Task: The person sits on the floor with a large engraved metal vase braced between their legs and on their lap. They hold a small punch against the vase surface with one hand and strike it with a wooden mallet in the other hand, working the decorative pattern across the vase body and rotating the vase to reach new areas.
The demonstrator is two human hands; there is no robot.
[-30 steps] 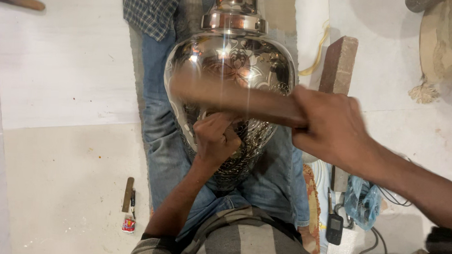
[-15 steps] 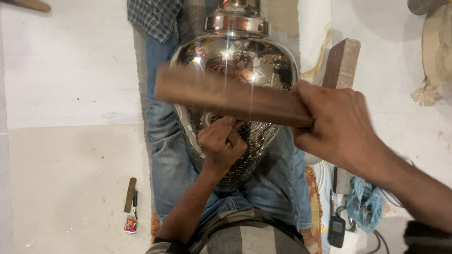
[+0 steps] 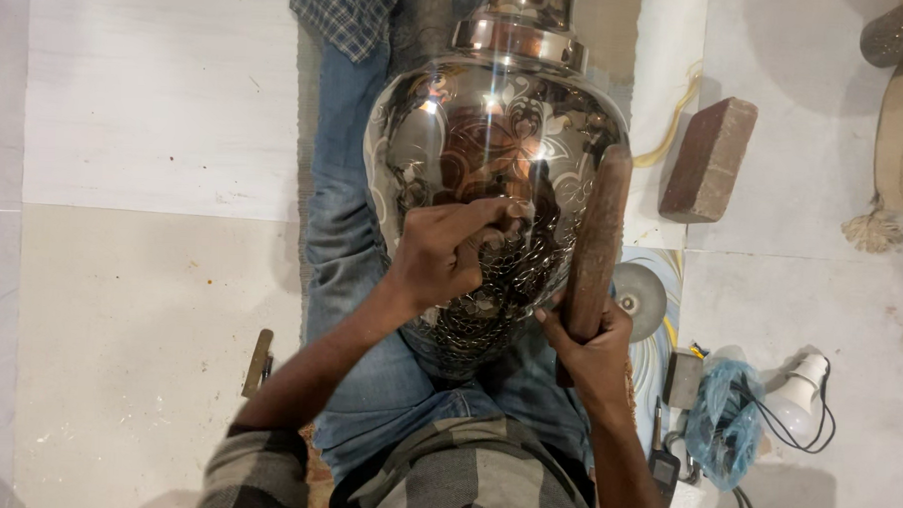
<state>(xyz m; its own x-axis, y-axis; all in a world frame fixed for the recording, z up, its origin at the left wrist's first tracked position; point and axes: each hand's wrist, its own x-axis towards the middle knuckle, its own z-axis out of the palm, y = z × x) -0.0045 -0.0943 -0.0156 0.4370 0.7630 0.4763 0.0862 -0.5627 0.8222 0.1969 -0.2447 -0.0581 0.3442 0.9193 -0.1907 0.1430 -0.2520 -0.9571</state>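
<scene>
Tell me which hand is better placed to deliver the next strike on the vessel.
Probably the right hand: it grips the wooden mallet, raised alongside the engraved metal vessel. The left hand is pinched against the vessel's surface, seemingly steadying a small tool there.

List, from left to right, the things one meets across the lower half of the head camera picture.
small brown hand tool on the floor → left hand on the engraved metal vase → right hand gripping a wooden bat → blue plastic bag → white light bulb
</scene>
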